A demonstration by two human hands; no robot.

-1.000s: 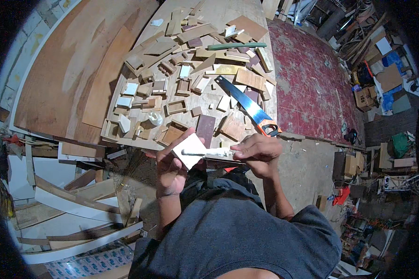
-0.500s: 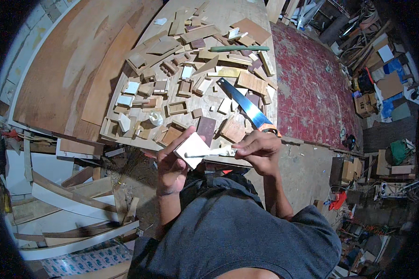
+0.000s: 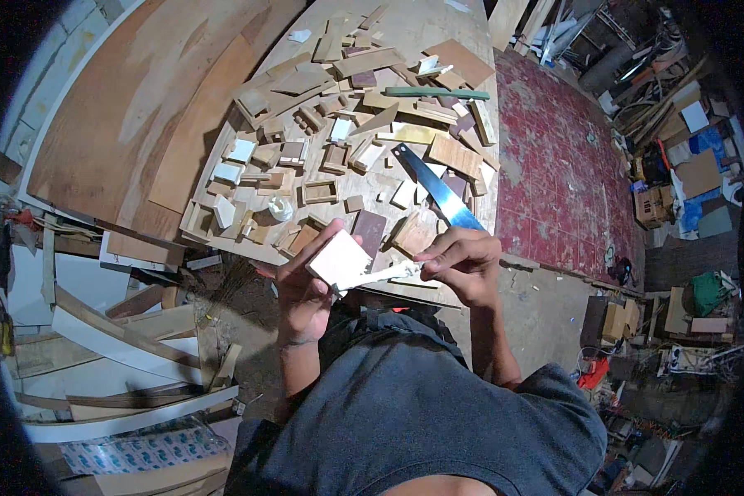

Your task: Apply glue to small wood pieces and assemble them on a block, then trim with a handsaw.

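Note:
In my left hand (image 3: 300,299) is a small, pale square wooden block (image 3: 337,258), gripped at its edges between thumb and fingers. My right hand (image 3: 465,260) pinches a thin stick (image 3: 384,274) coated in white paste. The stick's far end meets the block's lower edge, and white smears show along the block's right side. A hand saw (image 3: 440,192) lies on the table just beyond my right hand, its handle hidden behind that hand. Past my left hand stands a small whitish tub (image 3: 281,209), its contents too small to make out.
Many small wooden boxes and offcuts cover the table (image 3: 248,231), among them a dark brown board (image 3: 370,229) and a green strip (image 3: 438,93). Large plywood sheets (image 3: 124,124) lean at the left. Scrap boards (image 3: 124,347) are piled on the lower-left floor; red tiled flooring (image 3: 558,165) lies rightward.
The stick's tip has moved from the block's face down to its lower edge. White paste now shows along the block's right side. The view has shifted slightly.

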